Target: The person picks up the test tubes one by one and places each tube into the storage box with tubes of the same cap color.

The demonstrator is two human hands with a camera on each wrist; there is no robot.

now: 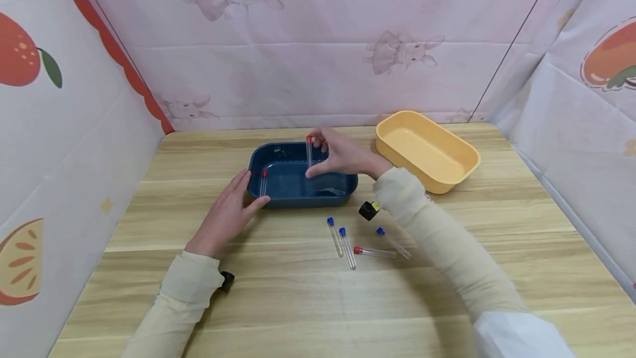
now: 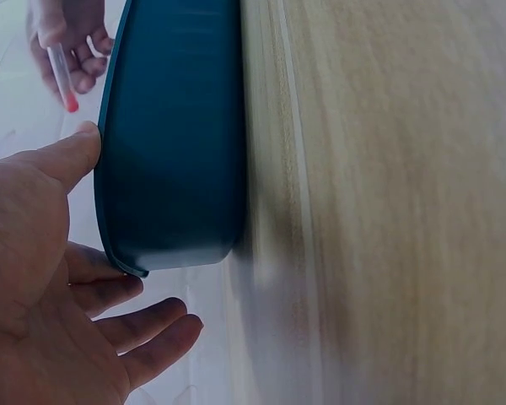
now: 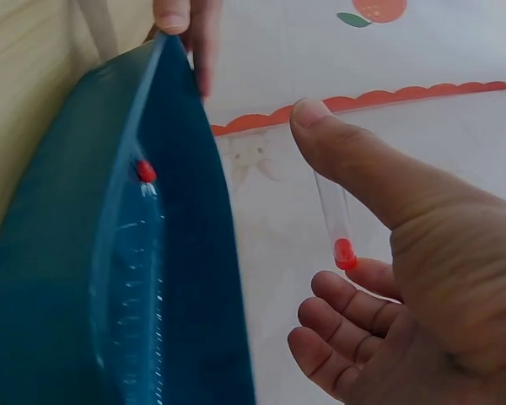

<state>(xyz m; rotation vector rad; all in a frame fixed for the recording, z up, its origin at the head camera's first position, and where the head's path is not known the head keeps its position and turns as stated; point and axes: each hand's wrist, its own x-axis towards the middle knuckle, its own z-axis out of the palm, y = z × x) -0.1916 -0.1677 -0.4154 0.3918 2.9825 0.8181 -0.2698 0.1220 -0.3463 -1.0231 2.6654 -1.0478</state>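
Observation:
My right hand pinches a clear test tube with a red cap above the dark blue bin, thumb at the tube's bottom end and index finger at the cap. The tube stands roughly upright, cap up. My left hand rests against the bin's near left corner. In the left wrist view its thumb touches the rim and its fairly straight fingers lie along the end wall. Another red-capped tube leans inside the bin at the left end.
In front of the bin lie several loose tubes: blue-capped ones and a red-capped one. A yellow bin stands at the back right. Black wrist devices sit at both cuffs. Printed cloth walls border the wooden table.

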